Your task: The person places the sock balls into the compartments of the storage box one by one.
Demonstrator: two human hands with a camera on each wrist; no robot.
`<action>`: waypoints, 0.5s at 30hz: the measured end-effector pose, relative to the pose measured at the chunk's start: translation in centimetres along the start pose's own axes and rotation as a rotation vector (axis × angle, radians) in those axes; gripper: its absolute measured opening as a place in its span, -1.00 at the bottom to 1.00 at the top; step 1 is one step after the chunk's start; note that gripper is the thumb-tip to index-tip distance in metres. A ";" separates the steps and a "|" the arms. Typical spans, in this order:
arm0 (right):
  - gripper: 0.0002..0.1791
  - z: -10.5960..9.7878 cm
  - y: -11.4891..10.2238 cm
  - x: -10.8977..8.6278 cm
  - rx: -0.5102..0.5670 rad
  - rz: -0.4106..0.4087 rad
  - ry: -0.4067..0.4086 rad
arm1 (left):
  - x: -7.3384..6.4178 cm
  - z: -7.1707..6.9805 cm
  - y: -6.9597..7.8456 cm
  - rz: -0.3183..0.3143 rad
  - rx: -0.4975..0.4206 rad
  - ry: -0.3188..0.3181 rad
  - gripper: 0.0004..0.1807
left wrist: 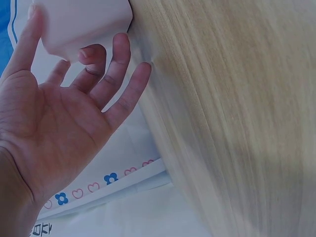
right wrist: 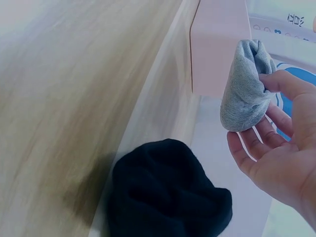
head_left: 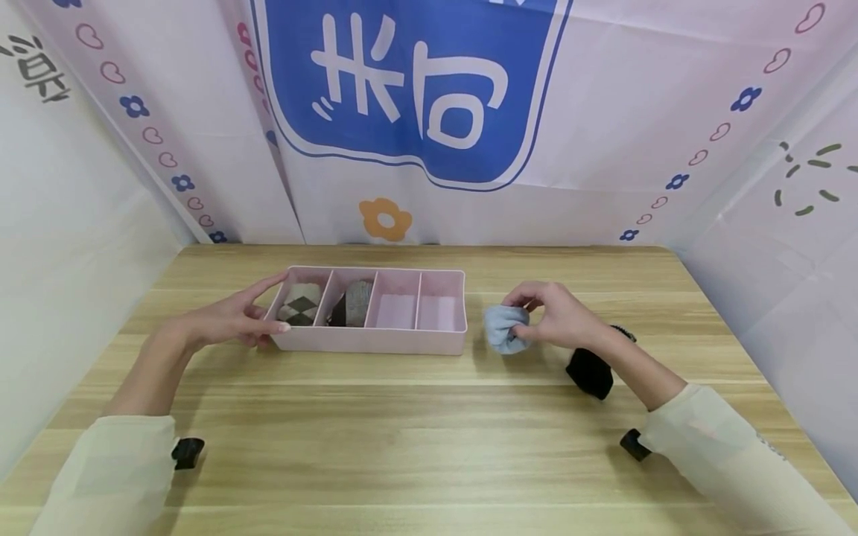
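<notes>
My left hand [head_left: 228, 316] spans the left end of a pink divided box [head_left: 375, 341], thumb at the front corner and index finger at the back corner. In the left wrist view, the other fingers of the left hand [left wrist: 64, 118] spread loosely beside the box [left wrist: 89, 24]. To the right of the box, my right hand [head_left: 553, 316] pinches a rolled light blue-grey sock [head_left: 503, 330] between thumb and fingers. The right wrist view shows this sock [right wrist: 242, 94] upright in the fingers, close to the box's end [right wrist: 219, 54].
A rolled argyle sock [head_left: 302, 301] fills the leftmost compartment, and a grey and dark sock [head_left: 358, 301] the one beside it. The two right compartments show bare floors. A black rolled sock [head_left: 590, 374] lies on the wooden table [head_left: 429, 447] under the right forearm. Printed cloth [head_left: 603, 149] hangs behind.
</notes>
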State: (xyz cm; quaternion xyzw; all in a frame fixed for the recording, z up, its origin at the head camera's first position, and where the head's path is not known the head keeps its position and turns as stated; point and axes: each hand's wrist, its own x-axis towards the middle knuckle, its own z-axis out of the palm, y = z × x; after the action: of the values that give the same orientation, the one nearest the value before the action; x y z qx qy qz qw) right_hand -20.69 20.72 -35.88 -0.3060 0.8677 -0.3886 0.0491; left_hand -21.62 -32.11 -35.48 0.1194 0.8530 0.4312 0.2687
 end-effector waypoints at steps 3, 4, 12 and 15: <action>-0.70 0.0 0.0 0.1 0.007 -0.002 0.006 | 0.0 0.0 -0.1 0.008 -0.005 -0.004 0.13; -0.70 0.0 0.0 0.2 0.010 -0.003 0.007 | 0.0 0.0 0.0 0.012 -0.007 -0.006 0.13; -0.70 0.2 -0.2 0.7 0.032 -0.013 0.016 | -0.1 0.1 0.0 0.005 -0.012 -0.001 0.12; -0.69 0.3 -0.4 0.9 0.030 -0.022 0.027 | -0.1 0.1 0.1 0.000 -0.012 0.000 0.12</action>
State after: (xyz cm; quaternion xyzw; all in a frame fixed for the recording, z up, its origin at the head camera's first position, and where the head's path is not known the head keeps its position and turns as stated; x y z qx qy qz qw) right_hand -21.14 19.83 -35.65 -0.3092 0.8589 -0.4065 0.0376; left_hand -21.47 -32.07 -35.42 0.1177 0.8503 0.4365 0.2695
